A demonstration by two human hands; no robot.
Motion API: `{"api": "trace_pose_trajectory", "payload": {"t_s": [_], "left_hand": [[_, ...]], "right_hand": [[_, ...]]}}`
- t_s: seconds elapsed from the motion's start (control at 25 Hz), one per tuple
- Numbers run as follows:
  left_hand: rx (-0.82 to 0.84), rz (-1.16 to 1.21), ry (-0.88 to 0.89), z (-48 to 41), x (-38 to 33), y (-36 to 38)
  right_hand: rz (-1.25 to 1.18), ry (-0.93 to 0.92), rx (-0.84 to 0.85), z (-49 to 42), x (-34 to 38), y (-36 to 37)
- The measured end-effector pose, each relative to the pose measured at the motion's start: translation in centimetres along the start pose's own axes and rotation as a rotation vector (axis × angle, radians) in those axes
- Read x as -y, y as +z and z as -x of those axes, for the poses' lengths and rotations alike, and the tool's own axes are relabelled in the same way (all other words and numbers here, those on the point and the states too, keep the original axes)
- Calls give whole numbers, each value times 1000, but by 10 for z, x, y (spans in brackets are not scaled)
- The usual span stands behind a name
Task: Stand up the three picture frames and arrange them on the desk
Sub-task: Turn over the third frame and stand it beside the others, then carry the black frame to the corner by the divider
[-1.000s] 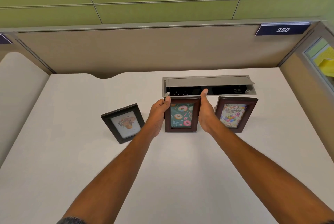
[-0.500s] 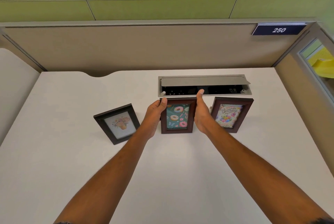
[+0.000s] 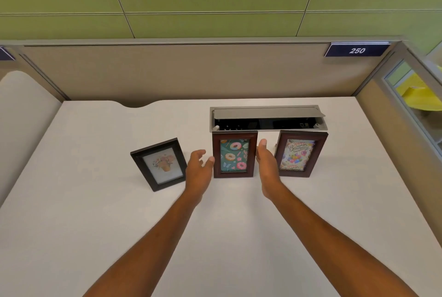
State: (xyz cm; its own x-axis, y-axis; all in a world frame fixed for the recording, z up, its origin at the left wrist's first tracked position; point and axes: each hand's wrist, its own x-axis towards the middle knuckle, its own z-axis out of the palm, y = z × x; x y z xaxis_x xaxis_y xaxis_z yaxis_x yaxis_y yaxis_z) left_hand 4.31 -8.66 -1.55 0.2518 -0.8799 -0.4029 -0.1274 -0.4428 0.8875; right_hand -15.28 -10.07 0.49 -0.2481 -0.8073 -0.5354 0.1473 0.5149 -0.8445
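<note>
1. Your left hand point(image 3: 199, 172) is spread, fingers loose, holding nothing; it sits at 9 o'clock of the donut frame point(image 3: 234, 154), thumb tip just beside the frame's left edge. Can't tell if it touches.
2. Your right hand point(image 3: 267, 167) is flat, fingers pressed together, empty; it's at 3 o'clock of the donut frame, between it & the birthday frame point(image 3: 300, 154), thumb near the donut frame's right edge.
3. Donut frame: dark red-brown wood, upright on the white surface point(image 3: 95, 225), facing you. Pic = donuts on teal, no writing legible.
4. Birthday frame: same red-brown wood, upright, turned slightly toward centre, at 3 o'clock of the donut frame. Card reads "HAPPY Birthday" up top w/ balloons below; script line at the bottom partly hidden by your right hand.
5. Flower frame point(image 3: 159, 165): black, standing but rotated so its top leans toward 11 o'clock, at 9 o'clock of your left hand, apart from it. Pic = bouquet on pale bkgd, no text.
6. Cable box point(image 3: 266, 118): grey metal, lid ajar, set in the surface at 12 o'clock of the two brown frames, just behind them.
7. Name plate point(image 3: 356, 50) on the partition at 1 o'clock: navy, white digits "250".
</note>
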Motion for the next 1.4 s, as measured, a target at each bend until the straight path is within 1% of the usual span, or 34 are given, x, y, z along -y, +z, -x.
{"api": "trace_pose_trajectory", "payload": {"t_s": [0.16, 0.28, 0.36, 0.56, 0.8, 0.88, 0.96, 1.04, 1.12, 1.32, 1.4], "left_hand": [[-25, -62, 21, 36, 25, -8], [-56, -73, 14, 56, 36, -23], [-87, -72, 2, 63, 42, -35], [-153, -35, -85, 69, 59, -83], [-211, 41, -180, 60, 76, -150], [-261, 71, -192, 55, 76, -171], [-290, 109, -166, 50, 74, -188], [-258, 143, -151, 43, 68, -200], [-187, 156, -156, 35, 60, -206], [-71, 114, -151, 15, 35, -204], [-36, 118, -120, 12, 29, -195]], "right_hand": [[45, -44, -41, 28, -19, -5], [46, -89, -108, 51, -30, -1], [47, -108, -122, 63, -38, 8], [80, -117, 45, 82, -40, 54], [153, -170, 216, 82, -27, 119], [177, -184, 230, 77, -21, 136], [181, -203, 222, 71, -12, 150], [205, -221, 207, 65, -5, 161], [265, -226, 219, 58, -2, 166], [432, -131, 413, 45, -1, 175], [474, -106, 453, 38, -1, 180]]}}
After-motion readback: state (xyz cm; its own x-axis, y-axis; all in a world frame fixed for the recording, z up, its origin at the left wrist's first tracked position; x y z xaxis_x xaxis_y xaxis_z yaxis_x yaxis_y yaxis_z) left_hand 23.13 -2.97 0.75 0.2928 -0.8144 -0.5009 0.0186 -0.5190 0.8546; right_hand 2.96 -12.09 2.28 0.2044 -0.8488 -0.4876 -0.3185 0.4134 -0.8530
